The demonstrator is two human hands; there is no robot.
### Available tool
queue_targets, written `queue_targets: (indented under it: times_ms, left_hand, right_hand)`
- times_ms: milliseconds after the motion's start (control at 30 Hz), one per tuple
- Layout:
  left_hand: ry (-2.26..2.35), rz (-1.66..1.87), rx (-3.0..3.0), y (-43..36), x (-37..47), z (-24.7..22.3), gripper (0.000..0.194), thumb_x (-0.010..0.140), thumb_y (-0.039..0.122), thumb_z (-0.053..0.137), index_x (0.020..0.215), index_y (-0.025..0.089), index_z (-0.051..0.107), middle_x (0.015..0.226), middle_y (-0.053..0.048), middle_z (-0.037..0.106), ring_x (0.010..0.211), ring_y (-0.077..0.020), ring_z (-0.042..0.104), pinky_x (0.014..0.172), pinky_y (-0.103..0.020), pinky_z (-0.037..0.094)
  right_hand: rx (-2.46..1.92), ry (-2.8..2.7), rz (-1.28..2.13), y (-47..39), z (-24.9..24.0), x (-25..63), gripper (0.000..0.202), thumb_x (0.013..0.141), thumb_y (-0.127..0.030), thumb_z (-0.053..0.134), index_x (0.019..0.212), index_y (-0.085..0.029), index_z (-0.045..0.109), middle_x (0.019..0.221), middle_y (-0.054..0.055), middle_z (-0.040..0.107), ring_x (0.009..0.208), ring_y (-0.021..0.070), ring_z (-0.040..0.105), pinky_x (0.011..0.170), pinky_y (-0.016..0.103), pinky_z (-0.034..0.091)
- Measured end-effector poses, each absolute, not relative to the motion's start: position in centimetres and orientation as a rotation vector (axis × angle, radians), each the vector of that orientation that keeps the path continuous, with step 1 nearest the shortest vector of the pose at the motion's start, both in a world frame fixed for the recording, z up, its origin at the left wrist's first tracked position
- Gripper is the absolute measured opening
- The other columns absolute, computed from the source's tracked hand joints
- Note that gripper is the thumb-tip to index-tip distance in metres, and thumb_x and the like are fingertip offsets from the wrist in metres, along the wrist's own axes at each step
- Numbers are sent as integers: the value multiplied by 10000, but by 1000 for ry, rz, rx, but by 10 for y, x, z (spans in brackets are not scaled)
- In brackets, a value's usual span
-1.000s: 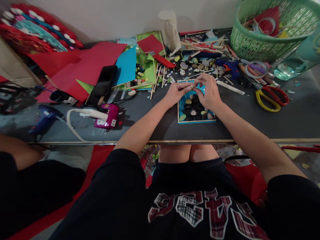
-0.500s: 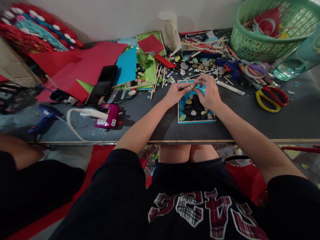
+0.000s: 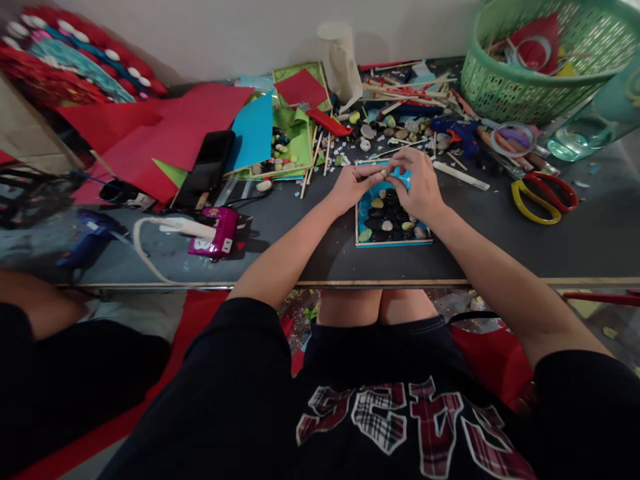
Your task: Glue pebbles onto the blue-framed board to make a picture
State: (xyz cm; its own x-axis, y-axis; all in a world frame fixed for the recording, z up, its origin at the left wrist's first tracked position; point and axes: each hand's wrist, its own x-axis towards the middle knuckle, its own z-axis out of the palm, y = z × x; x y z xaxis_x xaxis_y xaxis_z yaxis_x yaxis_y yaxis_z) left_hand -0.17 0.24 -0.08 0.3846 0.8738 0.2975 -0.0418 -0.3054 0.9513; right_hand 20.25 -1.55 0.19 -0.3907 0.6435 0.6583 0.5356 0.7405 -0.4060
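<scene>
A blue panel edged with wooden sticks (image 3: 394, 243) lies on the dark table in front of me. Black pebbles (image 3: 379, 225) cover much of its lower part, with several yellow-green and pinkish pebbles among them. Over its upper part, my left hand (image 3: 351, 186) pinches a small pale yellowish pebble (image 3: 384, 173) between thumb and fingers. My right hand (image 3: 419, 181) is close beside it, fingers bent together in a pinch; whatever they grip is hidden. Some blue backing shows between the hands.
Loose pebbles, sticks and paper scraps spread behind the panel. To the right are scissors (image 3: 543, 198), a glue stick (image 3: 461, 175), a tape roll (image 3: 513, 142) and a green basket (image 3: 530, 90). A purple power socket (image 3: 214, 233) and glue gun (image 3: 93, 237) lie left, near another person's arm (image 3: 40, 300).
</scene>
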Motion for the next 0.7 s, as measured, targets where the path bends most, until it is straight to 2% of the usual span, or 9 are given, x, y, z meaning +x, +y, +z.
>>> queue_targets:
  times_ms: [167, 333, 467, 700]
  left_hand:
    - [753, 1133, 1639, 2, -2, -2, 585, 744, 716, 812, 1031, 208, 838, 1124, -80, 802, 1145, -310, 733, 1054, -440, 561]
    - [741, 1142, 1652, 1, -1, 1, 576, 757, 735, 786, 1019, 224, 839, 1067, -61, 813, 1132, -305, 737, 1048, -455, 561]
    - [735, 1149, 1617, 2, 0, 1, 562, 751, 724, 796, 1016, 230, 839, 1064, -56, 813, 1117, -295, 738, 1045, -452, 556]
    - [750, 1142, 1533, 3, 0, -4, 560, 714, 702, 836, 979, 209, 836, 1001, -61, 813, 1041, -258, 747, 989, -384, 566]
  right_hand:
    - [-879, -2087, 176, -14, 1, 203, 497, 1074, -614, 380, 1363, -219, 464, 1257, 120, 700, 1018, 301, 711, 1094, 669, 440]
    - [-890, -2068, 123, -16, 4, 202, 514, 1065, -642, 397, 1329, -212, 495, 1182, 113, 727, 986, 296, 722, 1083, 654, 467]
    - [-950, -2024, 71, -19, 8, 201, 549, 1047, -673, 424, 1309, -209, 556, 1252, 128, 709, 1082, 317, 718, 1094, 631, 482]
    - [-1006, -2034, 88, -23, 12, 201, 529, 1055, -598, 464, 1441, -241, 517, 1270, 96, 734, 1141, 320, 700, 1127, 611, 465]
